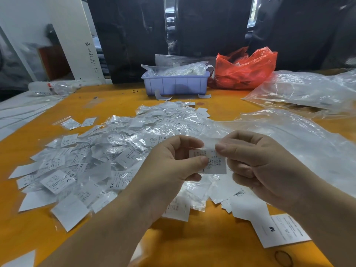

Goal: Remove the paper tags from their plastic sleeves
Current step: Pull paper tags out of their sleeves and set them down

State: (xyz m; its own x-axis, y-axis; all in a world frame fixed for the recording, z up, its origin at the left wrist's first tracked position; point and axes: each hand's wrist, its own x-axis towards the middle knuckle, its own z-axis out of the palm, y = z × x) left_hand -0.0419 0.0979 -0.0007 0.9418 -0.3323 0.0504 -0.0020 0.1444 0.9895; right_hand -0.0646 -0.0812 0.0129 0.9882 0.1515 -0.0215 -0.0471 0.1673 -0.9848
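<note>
My left hand (173, 160) and my right hand (256, 162) meet above the orange table (212, 245), both pinching one small white paper tag (213, 164) with black print. A thin clear plastic sleeve (209, 142) sticks up from the tag's top between my fingers. My left thumb presses the tag's left edge, and my right thumb and forefinger pinch its upper right. A broad heap of sleeved tags and loose clear sleeves (115, 151) spreads over the table to the left and behind my hands. Loose tags marked with sizes lie at its edges.
A lilac plastic bin (175, 83) with bags stands at the table's back, a red plastic bag (244, 68) beside it. Large clear bags (300, 89) lie at the right. A bigger tag marked M (281, 231) and a rubber band (283, 258) lie near the front right.
</note>
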